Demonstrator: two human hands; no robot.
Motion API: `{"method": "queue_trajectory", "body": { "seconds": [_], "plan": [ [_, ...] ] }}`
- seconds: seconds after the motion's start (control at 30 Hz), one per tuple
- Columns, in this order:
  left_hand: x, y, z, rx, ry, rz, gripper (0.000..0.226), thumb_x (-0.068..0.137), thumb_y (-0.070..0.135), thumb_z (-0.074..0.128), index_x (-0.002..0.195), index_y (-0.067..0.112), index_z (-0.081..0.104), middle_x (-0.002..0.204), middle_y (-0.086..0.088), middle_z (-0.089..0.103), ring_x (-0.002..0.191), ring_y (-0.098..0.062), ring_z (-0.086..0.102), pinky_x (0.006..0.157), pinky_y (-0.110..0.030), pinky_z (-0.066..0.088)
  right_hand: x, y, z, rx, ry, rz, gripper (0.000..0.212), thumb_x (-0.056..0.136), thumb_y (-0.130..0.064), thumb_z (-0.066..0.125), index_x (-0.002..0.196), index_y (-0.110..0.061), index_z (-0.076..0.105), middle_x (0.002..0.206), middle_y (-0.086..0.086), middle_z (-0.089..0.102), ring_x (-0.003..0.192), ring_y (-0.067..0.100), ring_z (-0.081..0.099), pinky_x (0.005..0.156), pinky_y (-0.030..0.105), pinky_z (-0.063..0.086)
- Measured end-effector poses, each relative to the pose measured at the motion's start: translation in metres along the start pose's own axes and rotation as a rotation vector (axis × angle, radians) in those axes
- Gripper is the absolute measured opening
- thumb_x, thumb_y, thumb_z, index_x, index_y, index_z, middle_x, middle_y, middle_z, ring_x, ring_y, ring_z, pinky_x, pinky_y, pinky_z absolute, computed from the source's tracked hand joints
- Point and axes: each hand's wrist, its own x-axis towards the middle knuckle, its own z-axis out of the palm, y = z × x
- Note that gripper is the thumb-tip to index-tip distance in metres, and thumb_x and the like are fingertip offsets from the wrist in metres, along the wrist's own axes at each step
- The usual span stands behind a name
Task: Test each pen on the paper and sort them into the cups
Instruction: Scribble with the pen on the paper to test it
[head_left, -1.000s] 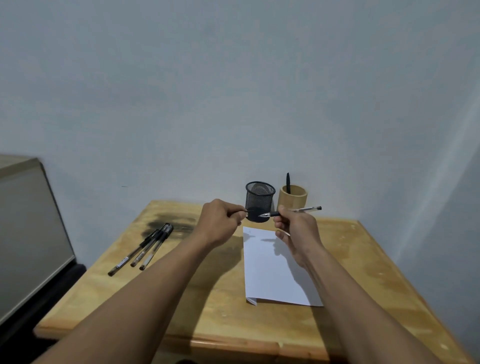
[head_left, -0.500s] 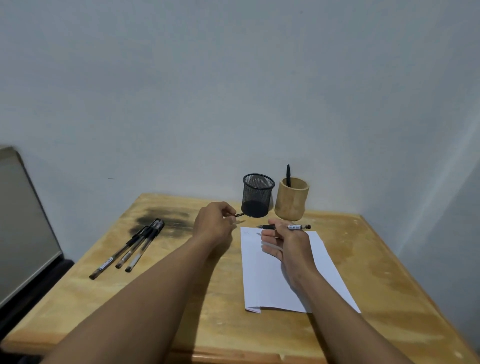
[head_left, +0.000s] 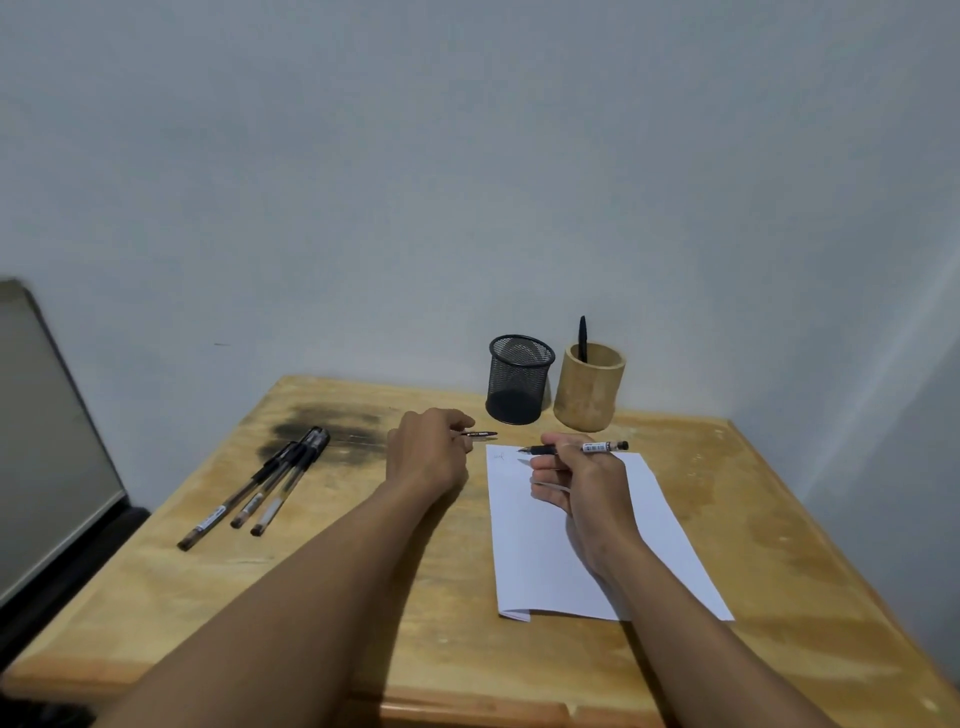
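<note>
Now I am holding a pen (head_left: 571, 448) in my right hand (head_left: 582, 488). My thumb and first fingers are pinching it near the front, and my other fingers are curling under. The pen is lying almost flat, with its tip pointing left over the top corner of the paper (head_left: 524, 545). I cannot tell if the tip is touching. My wrist is resting on the paper.

My left hand (head_left: 428, 457) is sitting just left of the paper, knuckles up. Its curled fingers are pinching a pen cap (head_left: 480, 434), which is poking out to the right.

Three more pens (head_left: 260, 488) are lying side by side on the left of the table (head_left: 363, 597). At the back, the black mesh cup (head_left: 519, 379) and the wooden cup (head_left: 589, 387) are standing side by side. One black pen (head_left: 582, 338) is standing in the wooden cup.
</note>
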Motion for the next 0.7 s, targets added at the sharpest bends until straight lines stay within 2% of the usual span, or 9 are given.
{"method": "queue_trajectory", "body": {
  "seconds": [0.1,0.23,0.37,0.53,0.63,0.7],
  "plan": [
    [-0.021,0.001,-0.006,0.075,0.005,0.120,0.028,0.094,0.035,0.060,0.120,0.031,0.071,0.117,0.003,0.073,0.113,-0.025,0.059,0.094,-0.044,0.050,-0.001,-0.002,0.000,0.008,-0.007,0.002,0.024,0.103,-0.010,0.050,0.107,-0.004,0.072,0.081,0.014,0.073,0.071,0.021,0.068,0.064,0.029,0.061],
    [-0.053,0.002,-0.012,0.215,-0.068,0.283,0.034,0.096,0.044,0.052,0.122,0.031,0.070,0.132,0.008,0.065,0.121,-0.022,0.053,0.101,-0.040,0.044,-0.002,-0.003,0.000,-0.069,0.012,-0.006,0.023,0.103,-0.016,0.053,0.103,-0.011,0.075,0.086,0.013,0.074,0.077,0.024,0.068,0.059,0.028,0.059],
    [-0.064,0.000,-0.011,0.264,-0.127,0.275,0.038,0.094,0.050,0.050,0.126,0.036,0.066,0.141,0.002,0.059,0.131,-0.025,0.046,0.106,-0.041,0.037,-0.002,-0.004,-0.001,-0.132,0.000,-0.025,0.023,0.102,-0.018,0.054,0.097,-0.015,0.076,0.090,0.016,0.074,0.075,0.022,0.065,0.055,0.028,0.055],
    [-0.065,-0.007,-0.006,0.216,-0.129,0.272,0.044,0.092,0.053,0.049,0.132,0.038,0.062,0.145,0.002,0.056,0.136,-0.021,0.044,0.113,-0.041,0.033,0.002,-0.005,0.002,-0.329,-0.009,-0.148,0.015,0.096,-0.019,0.064,0.087,-0.009,0.071,0.072,0.011,0.067,0.065,0.020,0.060,0.056,0.031,0.051],
    [-0.065,-0.009,-0.005,0.210,-0.128,0.266,0.046,0.091,0.056,0.048,0.132,0.038,0.062,0.145,0.003,0.056,0.137,-0.020,0.044,0.114,-0.043,0.032,0.010,0.000,0.010,-0.396,-0.029,-0.161,0.011,0.091,-0.021,0.069,0.087,-0.010,0.068,0.075,0.011,0.070,0.069,0.021,0.067,0.061,0.034,0.054],
    [-0.066,-0.009,-0.005,0.225,-0.129,0.263,0.047,0.092,0.056,0.047,0.132,0.037,0.062,0.146,0.004,0.055,0.138,-0.020,0.043,0.115,-0.044,0.031,0.014,0.007,0.013,-0.433,-0.016,-0.160,0.018,0.091,-0.027,0.069,0.088,-0.009,0.067,0.075,0.008,0.071,0.072,0.021,0.071,0.063,0.032,0.055]
  ]
}}
